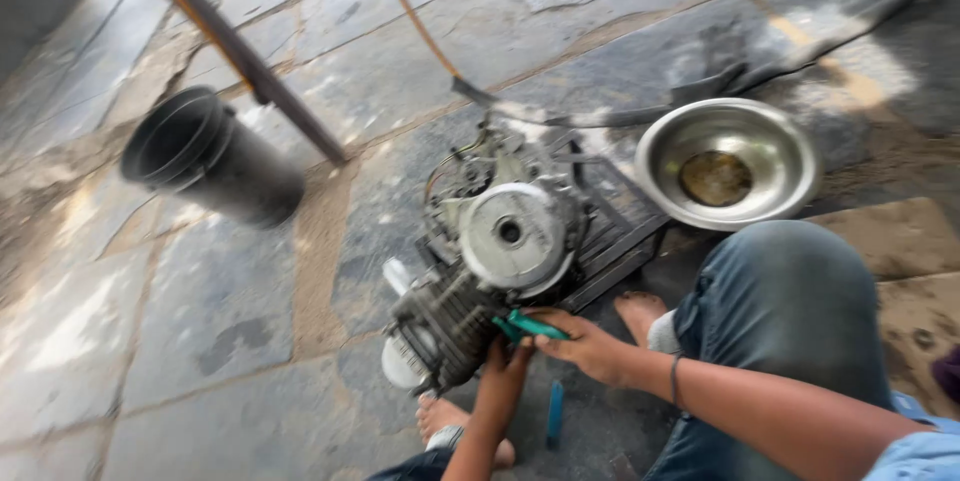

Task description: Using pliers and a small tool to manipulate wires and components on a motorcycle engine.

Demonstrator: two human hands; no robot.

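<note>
Head view, blue tool (pixel 554 413) lying on the stone floor (pixel 210 311) between bare feet, left hand (pixel 506 363) pressed against the engine (pixel 490 261), grip unclear, right hand (pixel 585 343) closed around a green-handled tool (pixel 528 325) at the engine's side, steel bowl (pixel 728 161) beyond, black bucket (pixel 205 153) tipped over far left.

Both hands at 6 o'clock: right hand (pixel 590 346) grips green-handled tool (pixel 528 326) against engine (pixel 490 261), left hand (pixel 505 366) touching it; steel bowl (pixel 775 156) at 2 o'clock, black pipe (pixel 215 156) at 10.
</note>
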